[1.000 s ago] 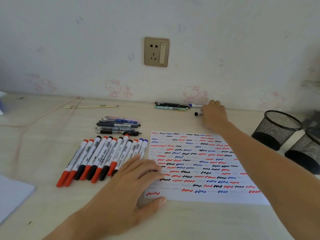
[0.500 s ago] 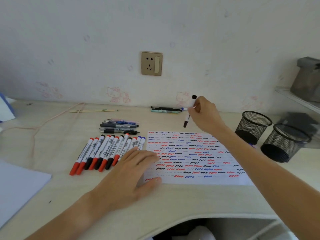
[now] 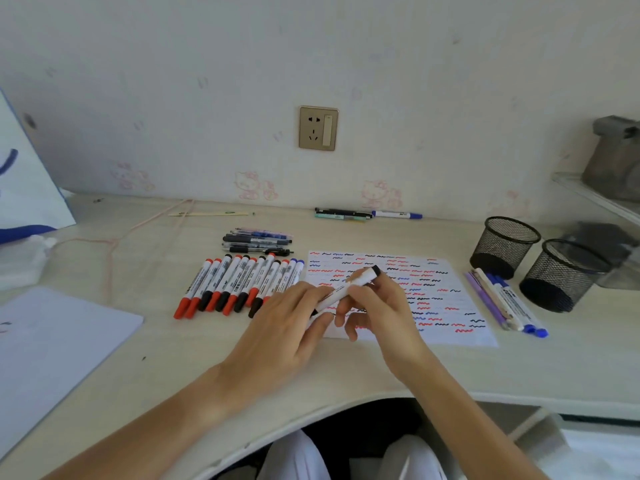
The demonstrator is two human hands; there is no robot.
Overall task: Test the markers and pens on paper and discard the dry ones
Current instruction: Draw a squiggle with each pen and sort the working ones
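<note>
Here the white-barrelled marker with a black end [image 3: 349,289] sits between both hands above the near-left part of the white paper sheet covered in red, blue and black squiggles [image 3: 446,299]. The right hand [image 3: 384,306] pinches the barrel near its far end, which points toward 1 o'clock. The left hand [image 3: 291,323] closes its fingers round the near end, where the cap probably is, though the fingers hide it.

To uncap well, I would hold the barrel steady with the right hand and pull straight along the marker's axis with the left, not bending it. Keep the cap in the left palm for recapping. Then aim for a bare patch of paper, likely the near edge at 6 o'clock of the sheet, so a faint line is not mistaken for older strokes.

The row of red-, black- and blue-capped markers [image 3: 239,282] lies at 9 o'clock of the sheet, and the two black wire-mesh cups [image 3: 502,244] stand at 3 o'clock.
</note>
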